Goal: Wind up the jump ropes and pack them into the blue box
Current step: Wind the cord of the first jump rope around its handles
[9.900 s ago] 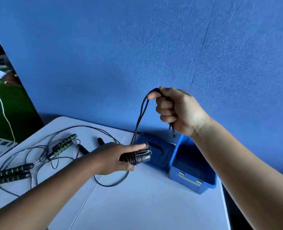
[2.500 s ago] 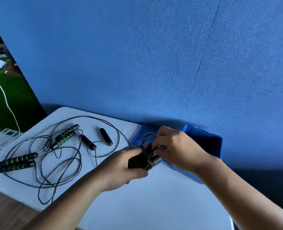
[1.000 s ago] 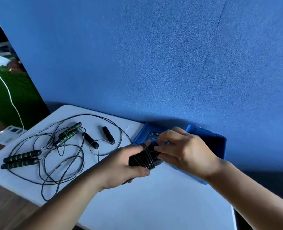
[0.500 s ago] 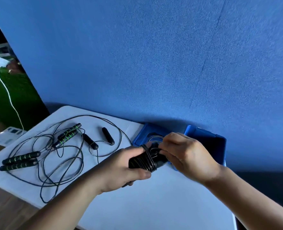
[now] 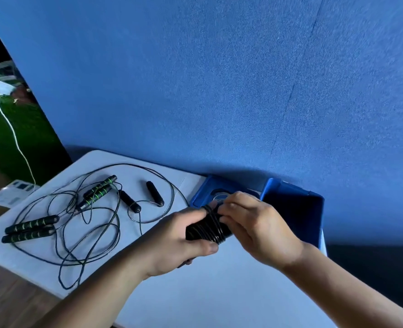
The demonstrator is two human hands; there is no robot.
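My left hand (image 5: 172,240) grips a wound jump rope (image 5: 207,229), its black handles bundled together with cord coiled tightly around them. My right hand (image 5: 257,226) pinches the cord at the bundle's far end, just in front of the blue box (image 5: 295,211). The box stands open at the table's back right, its inside dark. Its blue lid (image 5: 210,189) lies flat to the left of it, partly hidden by my fingers. Loose ropes lie unwound on the left: two with green-striped handles (image 5: 27,229) (image 5: 98,190) and one with plain black handles (image 5: 154,193).
The white table (image 5: 207,292) ends close on the left and front, with wooden floor below. A blue wall (image 5: 219,91) rises right behind the table and box. Off to the far left are green turf, a white cable and a paper sheet (image 5: 11,194).
Ten seconds ago my right hand held the cord high in a long loop; now it is wound onto the handles. In the last second both hands stay at the bundle, fingers shifting slightly.
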